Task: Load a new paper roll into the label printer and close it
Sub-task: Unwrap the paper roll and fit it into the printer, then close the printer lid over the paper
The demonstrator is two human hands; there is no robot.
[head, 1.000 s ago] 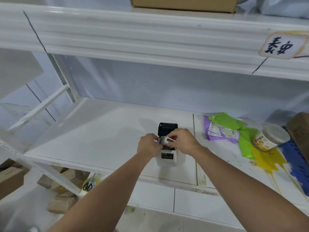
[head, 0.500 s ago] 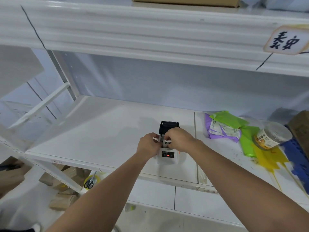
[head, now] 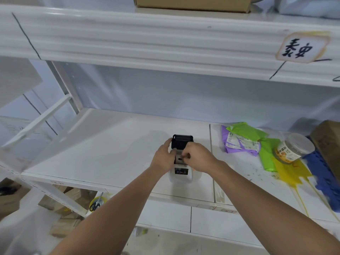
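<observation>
Change: since half a second ago the left hand (head: 163,159) has slid up so its fingertips touch the black lid (head: 179,142), while the right hand (head: 197,157) has dropped from the lid to the paper slot.
Hands: left hand cups the label printer (head: 181,172) on its 9 o'clock side, fingers spread; right hand is curled narrow, thumb and forefinger pinching the paper strip (head: 180,157) at the printer's top.
Printer: white body, upright, dark control panel facing the camera; lid is raised and stands open at its 12 o'clock end.
Place: printer stands on the white shelf (head: 110,144), near the front edge.
Edges: a seam in the shelf runs just at 3 o'clock of the printer; the front lip lies at 6 o'clock.
Open room: bare shelf surface stretches toward 9 and 12 o'clock.
Clutter: green and purple mailers (head: 244,140) and a jar (head: 292,150) lie well apart at 3 o'clock.
</observation>
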